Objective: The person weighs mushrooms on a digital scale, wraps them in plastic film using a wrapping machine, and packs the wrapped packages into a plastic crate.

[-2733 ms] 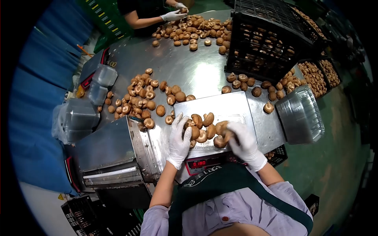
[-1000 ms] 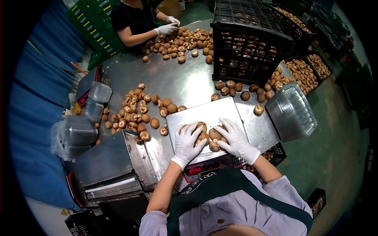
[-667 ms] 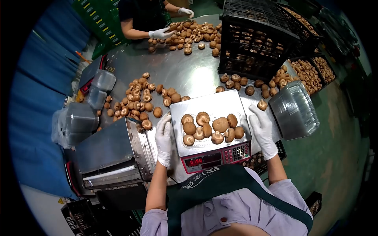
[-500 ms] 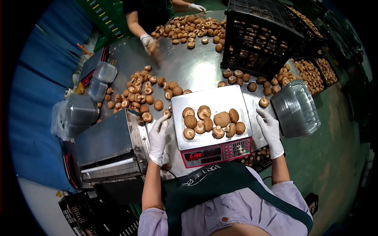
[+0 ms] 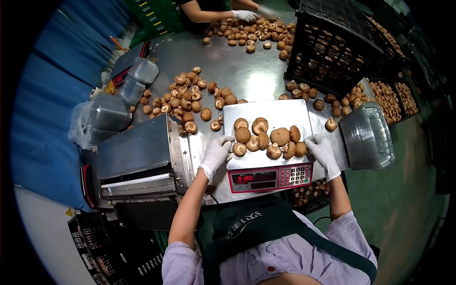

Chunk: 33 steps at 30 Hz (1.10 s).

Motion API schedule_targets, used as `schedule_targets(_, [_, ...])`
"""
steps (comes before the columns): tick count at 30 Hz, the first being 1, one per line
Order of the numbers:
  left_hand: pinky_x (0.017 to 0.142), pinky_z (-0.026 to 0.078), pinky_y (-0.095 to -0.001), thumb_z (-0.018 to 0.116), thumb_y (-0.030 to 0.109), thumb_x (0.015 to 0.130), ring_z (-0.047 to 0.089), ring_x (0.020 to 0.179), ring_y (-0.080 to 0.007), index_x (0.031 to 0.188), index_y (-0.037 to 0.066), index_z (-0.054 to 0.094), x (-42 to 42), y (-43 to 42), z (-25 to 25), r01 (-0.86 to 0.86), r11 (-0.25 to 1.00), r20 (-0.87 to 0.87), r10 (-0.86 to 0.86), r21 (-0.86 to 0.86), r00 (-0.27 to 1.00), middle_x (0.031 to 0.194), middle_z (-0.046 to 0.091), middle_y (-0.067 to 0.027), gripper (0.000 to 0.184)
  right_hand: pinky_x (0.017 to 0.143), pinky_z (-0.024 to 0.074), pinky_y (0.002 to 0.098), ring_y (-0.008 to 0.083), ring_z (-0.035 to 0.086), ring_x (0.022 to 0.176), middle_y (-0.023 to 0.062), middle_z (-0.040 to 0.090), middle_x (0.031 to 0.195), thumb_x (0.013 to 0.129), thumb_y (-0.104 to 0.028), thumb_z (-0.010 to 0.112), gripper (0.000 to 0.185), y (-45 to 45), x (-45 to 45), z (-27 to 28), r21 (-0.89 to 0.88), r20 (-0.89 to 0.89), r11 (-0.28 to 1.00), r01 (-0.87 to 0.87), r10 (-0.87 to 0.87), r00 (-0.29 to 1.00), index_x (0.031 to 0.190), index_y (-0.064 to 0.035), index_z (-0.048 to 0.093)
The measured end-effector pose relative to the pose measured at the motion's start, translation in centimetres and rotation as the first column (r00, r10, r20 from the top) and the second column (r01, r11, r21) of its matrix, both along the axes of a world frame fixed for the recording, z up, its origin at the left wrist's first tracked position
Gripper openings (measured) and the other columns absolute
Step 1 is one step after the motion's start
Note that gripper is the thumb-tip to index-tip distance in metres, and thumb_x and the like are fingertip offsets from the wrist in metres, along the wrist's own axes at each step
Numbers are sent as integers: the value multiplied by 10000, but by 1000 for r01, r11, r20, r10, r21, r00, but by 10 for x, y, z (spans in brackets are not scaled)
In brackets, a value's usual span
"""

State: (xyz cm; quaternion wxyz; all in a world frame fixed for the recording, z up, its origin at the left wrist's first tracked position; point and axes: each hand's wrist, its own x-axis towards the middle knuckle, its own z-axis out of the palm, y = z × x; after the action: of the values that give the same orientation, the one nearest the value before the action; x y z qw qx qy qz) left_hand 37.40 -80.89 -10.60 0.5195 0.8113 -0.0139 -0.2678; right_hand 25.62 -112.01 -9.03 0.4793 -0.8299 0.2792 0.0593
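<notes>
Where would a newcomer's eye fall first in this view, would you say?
Probably on the red-framed scale near the middle, its digits glowing, with brown mushrooms on its plate between the gloved left hand and right hand. Next might come the tall black crate at upper right, then the blue curtain down the left side.

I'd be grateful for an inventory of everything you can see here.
Table: one, silver, centre
Scale: one, red and silver, on near side
Mushrooms on the scale: eleven, brown, on its pan
Loose mushrooms: many, brown, across the table
Clear containers: several, colourless, right and left
Machine: one, grey, left
Black crates: several, right and lower left
Green crates: several, far left
Curtain: one visible stretch, blue, left
Co-worker's hands: two, white-gloved, far side
Apron: one, dark green, on the wearer
Left hand: one, white-gloved, at pan's left edge
Right hand: one, white-gloved, at pan's right edge
</notes>
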Motion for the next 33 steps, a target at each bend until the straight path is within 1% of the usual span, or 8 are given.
schedule_targets(8, [463, 467, -230, 579, 177, 889, 579, 544, -97, 911, -18, 597, 21, 54, 20, 67, 997, 148, -73, 47, 986, 707, 604, -41, 197, 579, 482, 304, 176, 616, 570, 137, 629, 652, 822, -267, 611, 294, 46, 16, 14, -229, 240, 973, 7, 49, 969, 880, 18, 652])
schedule_targets(17, [578, 509, -308, 606, 212, 796, 646, 544, -180, 785, 37, 655, 52, 223, 86, -76, 983, 325, 17, 169, 945, 651, 657, -100, 183, 559, 496, 263, 134, 620, 562, 100, 633, 623, 834, -235, 584, 285, 210, 86, 65, -131, 276, 985, -109, 142, 951, 835, 43, 651])
schedule_targets(18, [452, 475, -262, 602, 157, 831, 593, 493, -123, 819, -2, 634, 59, 248, 90, -78, 971, 369, -12, 227, 929, 641, 625, -62, 162, 569, 502, 273, 137, 623, 559, 100, 635, 619, 826, -238, 584, 278, 232, 97, 63, -152, 292, 978, -145, 185, 939, 827, 31, 656])
schedule_targets(21, [627, 515, -317, 588, 225, 789, 655, 562, -198, 782, 58, 669, 74, 322, 91, -165, 951, 402, 48, 262, 914, 640, 658, -109, 186, 601, 506, 280, 143, 634, 566, 96, 647, 631, 815, -235, 572, 271, 299, 135, 42, -140, 255, 964, -227, 256, 932, 816, 20, 664])
schedule_targets(24, [663, 515, -323, 584, 216, 782, 659, 574, -200, 793, 66, 678, 84, 383, 89, -210, 910, 357, 74, 358, 931, 642, 659, -106, 177, 630, 509, 295, 167, 650, 580, 99, 664, 656, 817, -267, 566, 273, 358, 164, 20, -278, 253, 923, -267, 338, 907, 825, -20, 682])
schedule_targets(26, [476, 487, -285, 604, 135, 805, 612, 493, -149, 842, 2, 654, 92, 418, 76, -190, 902, 308, 68, 387, 949, 654, 637, -88, 148, 642, 508, 310, 183, 662, 625, 101, 671, 683, 821, -283, 571, 277, 395, 167, 32, -183, 123, 916, -357, 381, 916, 864, -33, 684])
schedule_targets(27, [681, 513, -318, 581, 200, 775, 665, 597, -205, 825, 75, 693, 95, 433, 66, -202, 873, 296, 69, 445, 953, 654, 662, -110, 175, 660, 506, 320, 194, 669, 668, 107, 674, 700, 825, -290, 569, 290, 409, 173, 23, -127, 84, 929, -348, 359, 929, 886, -29, 681])
schedule_targets(33, [739, 510, -359, 595, 245, 786, 667, 736, -260, 869, 82, 681, 83, 472, 71, -98, 920, 136, 49, 380, 989, 773, 679, -126, 202, 709, 510, 324, 225, 674, 724, 114, 684, 751, 825, -334, 576, 326, 436, 173, 34, -197, 54, 895, -400, 418, 907, 932, -44, 678])
